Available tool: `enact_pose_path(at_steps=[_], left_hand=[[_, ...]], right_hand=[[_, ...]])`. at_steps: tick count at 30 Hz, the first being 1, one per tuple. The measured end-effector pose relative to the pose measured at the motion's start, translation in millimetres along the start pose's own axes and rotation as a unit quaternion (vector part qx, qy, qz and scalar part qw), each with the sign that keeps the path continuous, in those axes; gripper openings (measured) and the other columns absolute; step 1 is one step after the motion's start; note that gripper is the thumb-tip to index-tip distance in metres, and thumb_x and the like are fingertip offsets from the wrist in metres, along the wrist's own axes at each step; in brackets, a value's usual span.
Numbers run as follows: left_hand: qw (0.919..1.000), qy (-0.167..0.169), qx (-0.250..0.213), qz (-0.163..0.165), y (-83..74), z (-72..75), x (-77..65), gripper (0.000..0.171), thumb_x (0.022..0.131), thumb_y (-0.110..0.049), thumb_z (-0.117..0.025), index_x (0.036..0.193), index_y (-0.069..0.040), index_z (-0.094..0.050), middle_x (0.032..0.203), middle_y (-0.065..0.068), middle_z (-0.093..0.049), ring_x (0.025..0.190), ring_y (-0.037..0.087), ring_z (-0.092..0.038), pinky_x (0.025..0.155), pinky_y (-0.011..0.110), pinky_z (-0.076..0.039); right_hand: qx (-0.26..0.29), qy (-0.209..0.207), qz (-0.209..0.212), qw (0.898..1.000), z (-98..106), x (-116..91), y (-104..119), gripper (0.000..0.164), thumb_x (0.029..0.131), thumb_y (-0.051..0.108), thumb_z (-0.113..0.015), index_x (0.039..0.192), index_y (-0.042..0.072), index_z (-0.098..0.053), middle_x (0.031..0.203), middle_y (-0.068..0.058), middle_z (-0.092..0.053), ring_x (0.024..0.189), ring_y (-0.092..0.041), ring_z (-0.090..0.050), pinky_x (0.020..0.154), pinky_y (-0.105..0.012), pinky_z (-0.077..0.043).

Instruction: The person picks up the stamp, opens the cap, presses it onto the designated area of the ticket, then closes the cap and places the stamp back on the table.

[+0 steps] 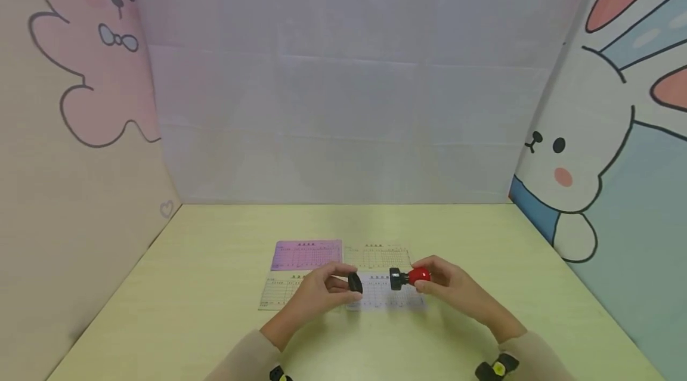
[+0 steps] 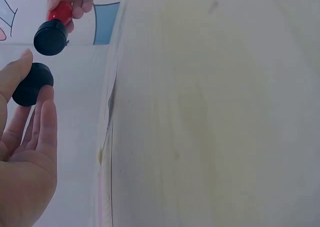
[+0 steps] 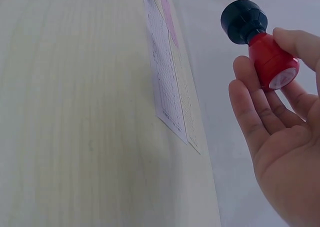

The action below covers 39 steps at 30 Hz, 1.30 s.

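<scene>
My right hand [image 1: 448, 285] pinches a stamp by its red handle [image 3: 272, 62]; the stamp's round black base [image 3: 244, 21] points left toward the other hand. Between thumb and fingers, my left hand [image 1: 322, 291] holds a round black cap [image 2: 33, 84] on edge. Cap and stamp are apart, with a small gap between them. Both are held above the printed forms. Beneath them lies a white-lilac form [image 1: 376, 297], partly covered by the hands in the head view.
Printed forms lie together on the pale yellow table [image 1: 214, 250]: a purple one [image 1: 306, 256] at back left, a cream one [image 1: 376, 256] at back right, and a pale one [image 1: 281, 291] at front left. A white cloth wall [image 1: 343, 101] stands behind, with cartoon-printed walls at both sides.
</scene>
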<state>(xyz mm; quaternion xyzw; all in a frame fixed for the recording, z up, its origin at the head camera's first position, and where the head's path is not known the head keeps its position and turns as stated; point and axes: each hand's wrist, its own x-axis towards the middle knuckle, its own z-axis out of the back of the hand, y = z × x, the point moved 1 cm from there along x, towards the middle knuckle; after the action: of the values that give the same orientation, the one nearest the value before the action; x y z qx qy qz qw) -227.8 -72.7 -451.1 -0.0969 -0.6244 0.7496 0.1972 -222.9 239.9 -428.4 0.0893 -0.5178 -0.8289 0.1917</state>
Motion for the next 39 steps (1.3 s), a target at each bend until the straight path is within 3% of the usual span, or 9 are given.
enact_pose_path(at_steps=[9,16,22,29,39], left_hand=[[0.9999,0.003,0.01,0.01,-3.6,-16.8,7.7,0.051,0.08,-0.017,-0.086,0.125,-0.004,-0.066,0.108,0.004,-0.071,0.091,0.016,-0.069,0.08,0.025,-0.057],[0.9997,0.01,0.001,0.021,-4.1,-26.2,15.5,0.052,0.08,-0.019,-0.087,0.126,-0.005,-0.066,0.11,0.001,-0.071,0.091,0.016,-0.069,0.082,0.029,-0.055],[0.9987,0.013,-0.025,0.043,-7.1,-36.1,18.9,0.049,0.08,-0.011,-0.086,0.125,-0.007,-0.066,0.112,0.003,-0.069,0.094,0.018,-0.07,0.085,0.033,-0.056],[0.9979,0.019,-0.035,0.051,-11.9,-50.4,25.5,0.047,0.079,-0.003,-0.085,0.122,-0.007,-0.066,0.112,0.004,-0.066,0.096,0.02,-0.07,0.084,0.033,-0.057],[0.9978,0.032,-0.026,0.052,-4.4,-66.0,37.1,0.046,0.079,-0.006,-0.085,0.121,-0.01,-0.066,0.109,0.0,-0.066,0.095,0.017,-0.069,0.089,0.034,-0.055]], right_hand=[[0.008,-0.025,-0.022,0.999,7,-2,0,0.046,0.096,0.025,-0.07,0.133,0.001,-0.055,0.121,-0.012,-0.063,0.106,-0.027,-0.062,0.086,-0.025,-0.054],[0.013,-0.032,-0.016,0.999,13,-5,-2,0.045,0.097,0.022,-0.069,0.132,-0.002,-0.054,0.118,-0.015,-0.064,0.104,-0.028,-0.064,0.086,-0.025,-0.055],[0.014,-0.034,-0.017,0.999,17,-8,-4,0.046,0.097,0.023,-0.069,0.132,-0.002,-0.053,0.118,-0.015,-0.064,0.106,-0.029,-0.065,0.086,-0.025,-0.055],[0.018,-0.042,-0.018,0.999,22,-13,-9,0.047,0.098,0.023,-0.068,0.134,-0.002,-0.052,0.121,-0.018,-0.063,0.111,-0.041,-0.063,0.086,-0.026,-0.055],[-0.006,-0.069,-0.044,0.997,33,-17,-5,0.047,0.097,0.028,-0.069,0.134,0.003,-0.054,0.121,-0.015,-0.064,0.107,-0.033,-0.066,0.089,-0.027,-0.054]])
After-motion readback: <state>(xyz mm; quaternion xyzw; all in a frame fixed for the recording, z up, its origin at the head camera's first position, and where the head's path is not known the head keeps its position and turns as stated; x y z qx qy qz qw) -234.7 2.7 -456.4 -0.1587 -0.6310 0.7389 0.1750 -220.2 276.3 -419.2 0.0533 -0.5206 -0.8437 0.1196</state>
